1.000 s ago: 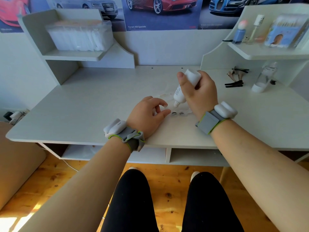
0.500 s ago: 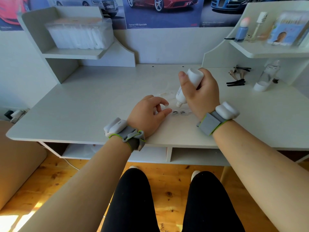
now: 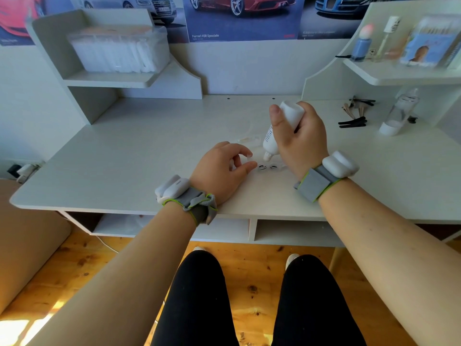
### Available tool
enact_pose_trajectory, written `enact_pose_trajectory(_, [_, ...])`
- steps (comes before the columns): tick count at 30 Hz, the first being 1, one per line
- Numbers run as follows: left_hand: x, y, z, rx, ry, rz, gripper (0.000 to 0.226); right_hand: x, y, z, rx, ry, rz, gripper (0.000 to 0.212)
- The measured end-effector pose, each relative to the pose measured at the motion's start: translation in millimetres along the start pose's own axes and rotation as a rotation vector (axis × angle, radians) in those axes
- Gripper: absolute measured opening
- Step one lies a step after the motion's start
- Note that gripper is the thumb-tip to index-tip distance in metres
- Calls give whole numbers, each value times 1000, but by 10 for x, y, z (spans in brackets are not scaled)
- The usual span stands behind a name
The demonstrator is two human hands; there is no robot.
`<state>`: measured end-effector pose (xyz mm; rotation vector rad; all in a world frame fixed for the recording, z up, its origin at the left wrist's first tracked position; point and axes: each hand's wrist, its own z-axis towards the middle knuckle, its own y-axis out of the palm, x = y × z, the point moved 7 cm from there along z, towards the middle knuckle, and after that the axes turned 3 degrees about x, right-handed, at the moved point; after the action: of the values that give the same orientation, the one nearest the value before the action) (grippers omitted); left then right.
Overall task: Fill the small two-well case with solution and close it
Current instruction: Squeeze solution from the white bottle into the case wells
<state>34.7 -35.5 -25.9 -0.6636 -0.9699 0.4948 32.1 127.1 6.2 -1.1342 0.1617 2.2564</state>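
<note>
**Bottle tipped over the open two-well case**

The right hand (image 3: 300,141) is wrapped around one white solution bottle (image 3: 279,131), held nozzle-down, its tip just above the one small case (image 3: 269,167). The case lies on the counter (image 3: 124,156) between the two hands, both of its wells open and side by side. The left hand (image 3: 219,171) rests on the counter just left of the case, fingers loosely curled, thumb tip near the case's left well; whether it pinches anything small cannot be told. Each wrist carries one grey band with a white unit, two in all.
</note>
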Motion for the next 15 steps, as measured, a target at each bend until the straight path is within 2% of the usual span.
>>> enact_pose_trajectory(15, [5, -1, 4, -3, 5, 2, 18, 32, -2, 16, -9, -19, -52, 38])
